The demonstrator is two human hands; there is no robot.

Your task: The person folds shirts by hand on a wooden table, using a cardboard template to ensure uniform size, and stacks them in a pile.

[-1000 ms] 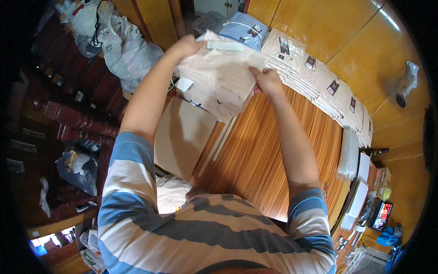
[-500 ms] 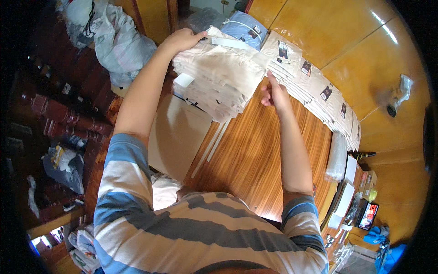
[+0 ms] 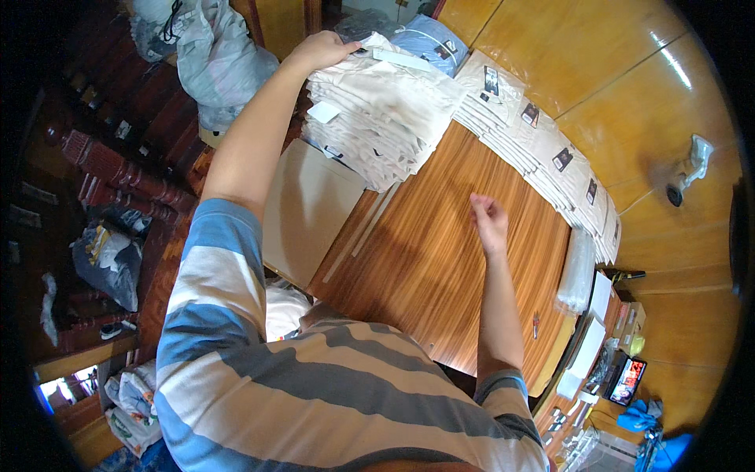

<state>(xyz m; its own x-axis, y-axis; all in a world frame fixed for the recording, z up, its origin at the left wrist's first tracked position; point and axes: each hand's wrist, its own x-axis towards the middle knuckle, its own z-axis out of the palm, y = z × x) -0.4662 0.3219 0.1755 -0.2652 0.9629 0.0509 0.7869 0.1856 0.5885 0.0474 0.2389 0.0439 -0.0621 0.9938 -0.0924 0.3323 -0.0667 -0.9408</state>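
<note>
Currently holds the left hand (image 3: 321,52) at the far left corner of a pile of pale garments (image 3: 385,106), fingers on the cloth; cannot tell pinching from resting. Has that pile at the far left corner of the counter (image 3: 425,256), next to a tan board (image 3: 321,204) along the left edge. Hovers the right hand (image 3: 489,219) above the counter's middle, fingers curled, unclear if touching at the tips. Along the far right edge, folded beige garments (image 3: 525,145) and a clear plastic roll (image 3: 576,271).
</note>
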